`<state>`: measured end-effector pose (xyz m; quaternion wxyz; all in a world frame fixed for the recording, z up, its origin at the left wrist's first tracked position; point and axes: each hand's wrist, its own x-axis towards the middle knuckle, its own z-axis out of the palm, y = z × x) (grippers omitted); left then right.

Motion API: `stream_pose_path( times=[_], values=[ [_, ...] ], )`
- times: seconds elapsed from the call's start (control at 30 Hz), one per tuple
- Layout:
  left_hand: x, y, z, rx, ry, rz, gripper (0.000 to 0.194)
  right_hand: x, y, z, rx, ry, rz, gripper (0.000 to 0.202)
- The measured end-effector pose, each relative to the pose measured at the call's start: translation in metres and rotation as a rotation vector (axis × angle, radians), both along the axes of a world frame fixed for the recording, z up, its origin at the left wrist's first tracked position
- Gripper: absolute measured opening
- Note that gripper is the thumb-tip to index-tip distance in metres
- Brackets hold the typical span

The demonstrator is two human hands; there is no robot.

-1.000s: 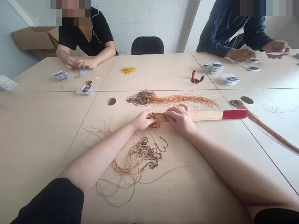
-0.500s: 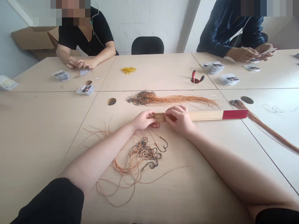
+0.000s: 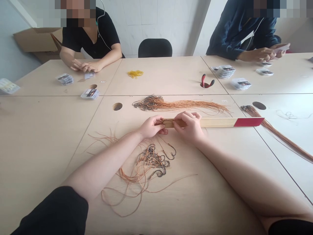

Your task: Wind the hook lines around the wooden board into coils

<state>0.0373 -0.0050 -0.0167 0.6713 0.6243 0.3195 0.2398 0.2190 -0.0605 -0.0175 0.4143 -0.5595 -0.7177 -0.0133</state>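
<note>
A long pale wooden strip (image 3: 217,122) with a red end lies across the middle of the table. My left hand (image 3: 153,126) pinches the strip's left end, where a thin hook or loop shows between the hands. Just right of it, my right hand (image 3: 189,126) is closed on the strip, its fingertips at that thin piece. Below my hands lies a tangle of dark hooks (image 3: 153,158) with orange lines. Beyond the strip is a larger bundle of hooks with orange lines (image 3: 181,104) stretched to the right.
Red-handled pliers (image 3: 207,83) stand in a table hole. Yellow pieces (image 3: 135,74) and stacks of small clear boxes (image 3: 227,71) lie farther back. Another line bundle (image 3: 281,133) is at the right. Two people sit across the table, their hands on small items.
The strip's red end has shifted slightly right and down. My right hand's fingers have moved a little. The person at the right has raised a card and moved their hands.
</note>
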Motion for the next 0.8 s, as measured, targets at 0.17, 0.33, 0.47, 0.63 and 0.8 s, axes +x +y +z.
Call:
stream_pose_path(
  times=[0.17, 0.33, 0.47, 0.63, 0.8],
  values=[
    [0.001, -0.008, 0.004, 0.183, -0.024, 0.087, 0.022, -0.003, -0.005, 0.002, 0.124, -0.100, -0.032, 0.010],
    [0.000, -0.012, 0.009, 0.478, 0.084, 0.187, 0.023, -0.003, -0.007, 0.003, 0.195, -0.152, -0.028, 0.014],
    [-0.001, -0.010, 0.007, 0.598, 0.114, 0.265, 0.023, -0.002, -0.006, 0.002, 0.242, -0.160, -0.026, 0.013],
    [-0.002, -0.008, 0.005, 0.659, 0.121, 0.292, 0.021, -0.002, -0.007, 0.001, 0.242, -0.157, -0.025, 0.013],
    [-0.002, -0.008, 0.008, 0.653, 0.086, 0.304, 0.019, -0.002, -0.008, 0.000, 0.245, -0.167, -0.014, 0.013]
  ],
)
